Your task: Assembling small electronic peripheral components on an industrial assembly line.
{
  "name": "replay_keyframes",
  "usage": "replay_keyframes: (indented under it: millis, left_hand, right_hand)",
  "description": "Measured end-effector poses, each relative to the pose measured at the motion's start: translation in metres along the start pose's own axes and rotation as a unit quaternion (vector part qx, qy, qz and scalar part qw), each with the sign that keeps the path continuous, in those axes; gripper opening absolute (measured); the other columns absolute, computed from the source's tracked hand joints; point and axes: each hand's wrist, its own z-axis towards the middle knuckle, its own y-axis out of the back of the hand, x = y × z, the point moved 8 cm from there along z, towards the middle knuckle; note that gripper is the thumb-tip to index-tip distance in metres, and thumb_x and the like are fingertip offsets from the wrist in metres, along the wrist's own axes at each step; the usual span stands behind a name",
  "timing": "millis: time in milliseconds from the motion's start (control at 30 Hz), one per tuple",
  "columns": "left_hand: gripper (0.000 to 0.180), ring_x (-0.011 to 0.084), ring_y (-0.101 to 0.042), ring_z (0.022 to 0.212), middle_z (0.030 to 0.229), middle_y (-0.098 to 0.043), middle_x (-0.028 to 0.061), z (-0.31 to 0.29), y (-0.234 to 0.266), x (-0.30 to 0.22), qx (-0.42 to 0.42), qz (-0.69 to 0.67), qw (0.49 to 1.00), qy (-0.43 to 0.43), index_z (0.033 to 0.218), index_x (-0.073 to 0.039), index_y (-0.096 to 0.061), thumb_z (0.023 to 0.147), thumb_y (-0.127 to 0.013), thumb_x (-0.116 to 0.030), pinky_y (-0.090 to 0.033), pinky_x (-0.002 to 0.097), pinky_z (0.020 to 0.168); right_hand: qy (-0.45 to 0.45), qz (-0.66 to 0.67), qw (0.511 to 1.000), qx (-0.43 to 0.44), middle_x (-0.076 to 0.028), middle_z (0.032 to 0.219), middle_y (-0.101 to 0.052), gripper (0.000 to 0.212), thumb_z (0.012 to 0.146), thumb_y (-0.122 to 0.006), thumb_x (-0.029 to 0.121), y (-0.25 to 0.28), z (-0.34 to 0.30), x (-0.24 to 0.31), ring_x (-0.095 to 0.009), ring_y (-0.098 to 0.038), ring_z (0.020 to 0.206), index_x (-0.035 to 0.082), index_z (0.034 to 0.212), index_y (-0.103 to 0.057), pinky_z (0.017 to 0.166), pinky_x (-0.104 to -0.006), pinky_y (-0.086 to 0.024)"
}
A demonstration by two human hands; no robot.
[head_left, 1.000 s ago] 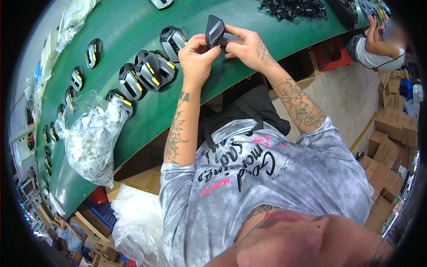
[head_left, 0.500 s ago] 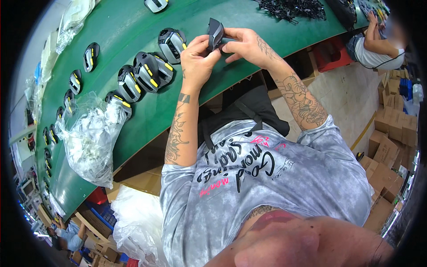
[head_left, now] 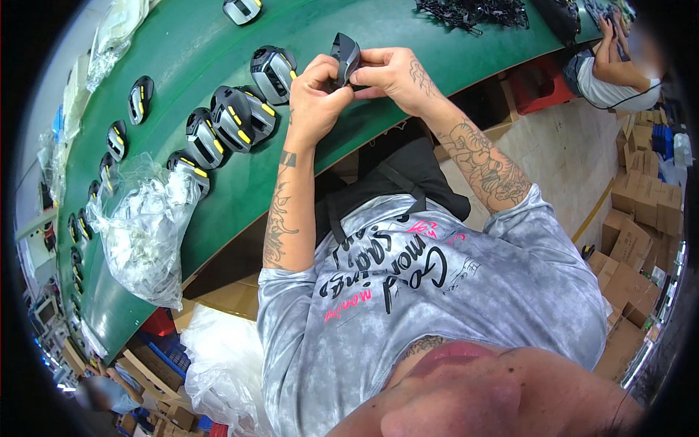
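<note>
Above the table's near edge, both my hands hold a dark grey curved mouse shell [head_left: 346,54]. My left hand [head_left: 314,103] is closed round its lower left part, the thumb and fingers pressed together. From the other side my right hand [head_left: 397,78] pinches its edge between thumb and fingers. My fingers hide the shell's lower end, and whether a smaller part is in there I cannot tell. Just left of my left hand, a black-and-grey computer mouse [head_left: 271,75] with a yellow strip lies on the table, and several more like it are close by.
A clear plastic bag [head_left: 149,237] of small pale parts sits at the green table's [head_left: 182,51] near edge. A heap of black plastic parts [head_left: 477,13] lies at the far side. A co-worker [head_left: 619,84] sits far right, near a red bin [head_left: 535,91]. Cardboard boxes [head_left: 644,189] are stacked at right.
My right fingers have drawn in closer against the mouse shell, nearer to my left hand. The shell has turned a little. The whole view has shifted slightly.
</note>
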Motion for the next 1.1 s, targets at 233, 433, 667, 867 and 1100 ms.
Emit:
replay_keyframes:
  millis: [233,433,667,867,1100]
  left_hand:
    - [0.01,0.0099,-0.056,0.083,0.089,-0.06,-0.0007,-0.001,-0.007,-0.005,0.005,0.004,1.0,-0.031,0.083,0.0,-0.068,0.073,-0.068,0.002,-0.043,0.024,0.073]
    - [0.011,0.0097,-0.057,0.084,0.091,-0.062,-0.0007,-0.001,-0.004,-0.003,-0.005,0.017,0.999,-0.029,0.084,0.0,-0.069,0.073,-0.069,0.002,-0.044,0.0237,0.074]
    - [0.012,0.0111,-0.059,0.085,0.093,-0.064,0.001,-0.002,0.0,0.008,-0.03,-0.072,0.997,0.004,0.084,0.001,-0.071,0.072,-0.07,0.004,-0.046,0.0252,0.075]
    - [0.017,0.0116,-0.061,0.089,0.099,-0.066,0.0017,-0.004,-0.003,-0.001,-0.017,-0.062,0.998,-0.015,0.087,0.002,-0.074,0.072,-0.07,0.008,-0.048,0.0251,0.079]
    - [0.02,0.0118,-0.065,0.092,0.105,-0.067,0.0038,-0.004,-0.01,0.003,-0.014,-0.068,0.997,0.014,0.093,0.004,-0.075,0.076,-0.069,0.011,-0.053,0.0254,0.08]
  right_hand:
    - [-0.028,0.162,0.986,-0.03,-0.01,0.109,-0.07,0.034,0.089,-0.069,0.005,-0.002,-0.002,-0.015,-0.018,-0.068,0.101,-0.009,0.12,-0.068,0.091,-0.0382,-0.062]
    - [-0.027,0.256,0.966,-0.018,-0.006,0.104,-0.066,0.034,0.091,-0.065,0.003,-0.01,-0.001,-0.028,-0.015,-0.064,0.098,-0.004,0.124,-0.065,0.091,-0.0384,-0.057]
    - [-0.051,0.342,0.935,-0.082,-0.002,0.1,-0.063,0.034,0.091,-0.06,0.004,-0.02,-0.003,-0.032,-0.012,-0.057,0.089,0.004,0.125,-0.066,0.082,-0.0354,-0.051]
    - [-0.031,0.352,0.932,-0.078,-0.001,0.093,-0.061,0.036,0.086,-0.056,-0.001,-0.024,0.004,-0.033,-0.014,-0.057,0.086,0.004,0.12,-0.068,0.078,-0.0358,-0.05]
    - [0.035,0.229,0.963,-0.134,-0.005,0.1,-0.067,0.037,0.087,-0.055,-0.004,-0.006,0.008,-0.046,-0.014,-0.063,0.087,0.0,0.12,-0.071,0.074,-0.0343,-0.058]
